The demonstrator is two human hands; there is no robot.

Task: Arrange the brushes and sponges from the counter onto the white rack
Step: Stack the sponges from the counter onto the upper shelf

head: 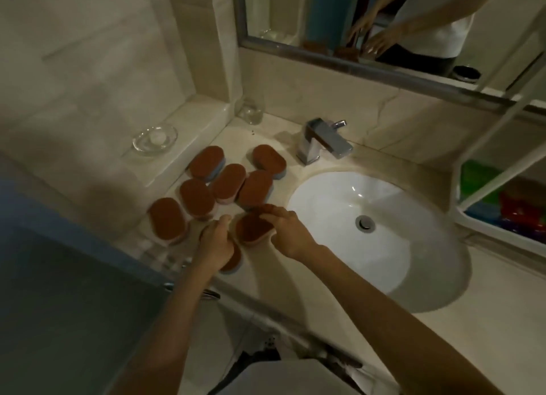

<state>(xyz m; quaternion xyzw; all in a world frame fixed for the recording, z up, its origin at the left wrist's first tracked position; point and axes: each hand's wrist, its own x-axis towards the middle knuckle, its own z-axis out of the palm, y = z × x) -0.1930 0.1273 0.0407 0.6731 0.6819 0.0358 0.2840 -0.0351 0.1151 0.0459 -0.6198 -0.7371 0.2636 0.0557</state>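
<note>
Several oval sponges with brown tops and blue or pink bases lie on the counter (487, 320) left of the sink. My left hand (215, 242) lies over a blue-based sponge (233, 261) at the counter's front, fingers curled on it. My right hand (285, 232) grips a pink-based sponge (252, 227) just beside it, fingers on its far edge. Other sponges lie behind them, among them one (167, 220) at the left and one (269, 161) near the tap. The white rack (499, 232) stands at the right, with colourful items on its shelf.
A white oval sink (339, 205) with a chrome tap (323, 141) fills the counter's middle. A glass soap dish (155, 139) sits on the left ledge and a clear glass (251, 110) in the corner. A mirror (384, 25) hangs above. A dark panel (59, 276) stands at the left.
</note>
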